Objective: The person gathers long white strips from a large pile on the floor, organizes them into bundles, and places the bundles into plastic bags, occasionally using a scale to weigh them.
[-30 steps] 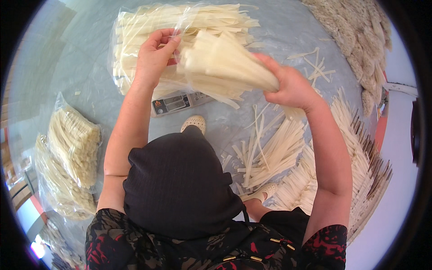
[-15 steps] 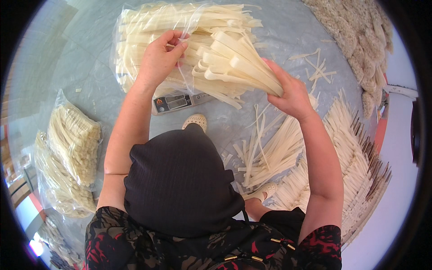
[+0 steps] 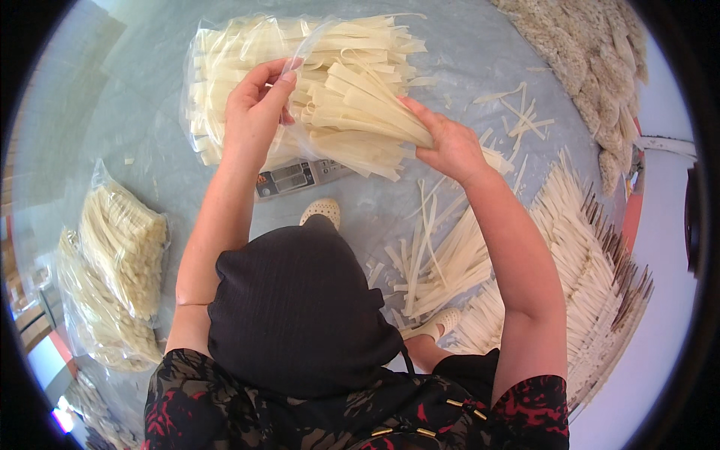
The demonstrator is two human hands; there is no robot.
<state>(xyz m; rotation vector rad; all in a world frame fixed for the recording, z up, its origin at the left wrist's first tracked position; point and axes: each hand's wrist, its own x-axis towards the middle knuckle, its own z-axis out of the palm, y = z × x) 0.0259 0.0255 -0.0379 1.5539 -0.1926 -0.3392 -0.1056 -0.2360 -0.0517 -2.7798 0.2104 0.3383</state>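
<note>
The bundle of pale flat strips (image 3: 367, 112) lies left-to-right in our right hand (image 3: 450, 146), whose grip is closed on its near end. Our left hand (image 3: 259, 109) pinches the clear bag (image 3: 225, 67) mouth just left of its tips, above the floor

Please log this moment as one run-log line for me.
left hand: holding clear bag open | right hand: pushing strip bundle in | scale: under bag

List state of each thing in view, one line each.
left hand: pinching the open clear bag
right hand: gripping a bundle of pale strips, part inside the bag
scale: under the bag, display showing
filled bags: lying at left
loose strips: scattered on the floor
</note>
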